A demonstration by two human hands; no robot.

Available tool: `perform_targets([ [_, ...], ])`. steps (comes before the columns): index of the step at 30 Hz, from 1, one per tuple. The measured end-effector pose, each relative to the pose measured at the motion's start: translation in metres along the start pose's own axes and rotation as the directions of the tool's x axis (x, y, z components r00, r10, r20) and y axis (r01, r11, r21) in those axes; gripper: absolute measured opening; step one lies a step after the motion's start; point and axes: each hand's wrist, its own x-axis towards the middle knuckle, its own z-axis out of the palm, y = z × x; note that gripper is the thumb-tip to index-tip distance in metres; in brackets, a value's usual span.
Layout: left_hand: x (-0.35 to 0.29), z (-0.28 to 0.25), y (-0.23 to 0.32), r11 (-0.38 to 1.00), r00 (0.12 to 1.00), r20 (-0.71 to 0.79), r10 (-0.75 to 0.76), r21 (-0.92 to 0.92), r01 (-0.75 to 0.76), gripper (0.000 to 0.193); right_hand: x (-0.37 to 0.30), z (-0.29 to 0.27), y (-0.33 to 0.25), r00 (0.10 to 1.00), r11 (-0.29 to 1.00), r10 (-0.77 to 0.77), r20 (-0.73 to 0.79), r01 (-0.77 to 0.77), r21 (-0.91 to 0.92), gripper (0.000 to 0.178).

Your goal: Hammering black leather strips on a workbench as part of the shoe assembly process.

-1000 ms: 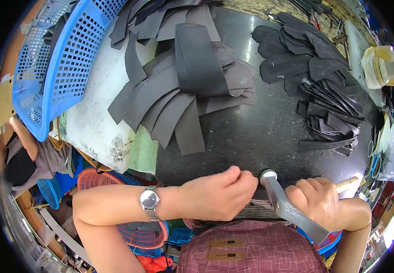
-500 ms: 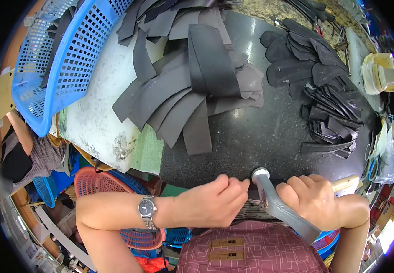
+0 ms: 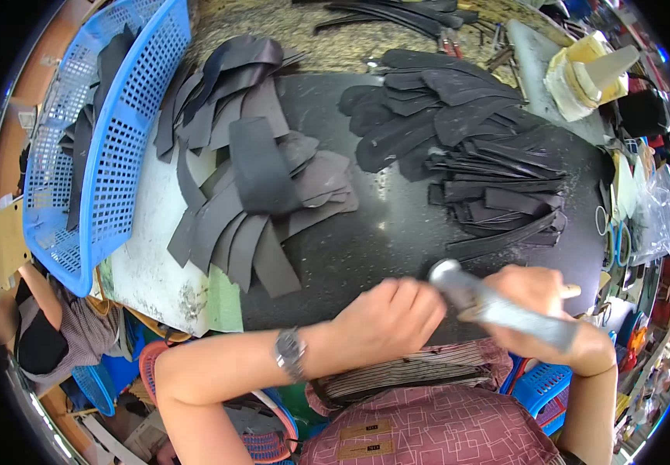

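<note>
The left arm (image 3: 195,384) bends sharply at the elbow (image 3: 171,376), its forearm (image 3: 234,362) reaching inward to the left hand (image 3: 389,319), whose fingers (image 3: 426,304) curl under. The right arm (image 3: 594,407) bends too, the right hand (image 3: 527,285) closed in a grip near the left one.

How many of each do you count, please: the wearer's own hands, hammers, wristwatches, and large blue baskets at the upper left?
Own hands: 2 (left hand, right hand)
Hammer: 1
Wristwatch: 1
Large blue basket: 1
Total: 5
</note>
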Motion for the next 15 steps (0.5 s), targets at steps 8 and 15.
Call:
perform_targets([
  [8,0.161,0.027,-0.074,0.915,0.921,-0.122,-0.369,-0.219,0.338,0.017,-0.076,-0.018,-0.005,0.836,0.840,0.496,-0.236,-0.530,-0.112,0.017],
  [15,0.189,0.050,-0.146,0.768,0.768,0.249,-0.590,-0.120,0.629,0.030,-0.081,0.002,0.020,0.914,0.966,0.251,-0.319,-0.256,0.025,0.024],
])
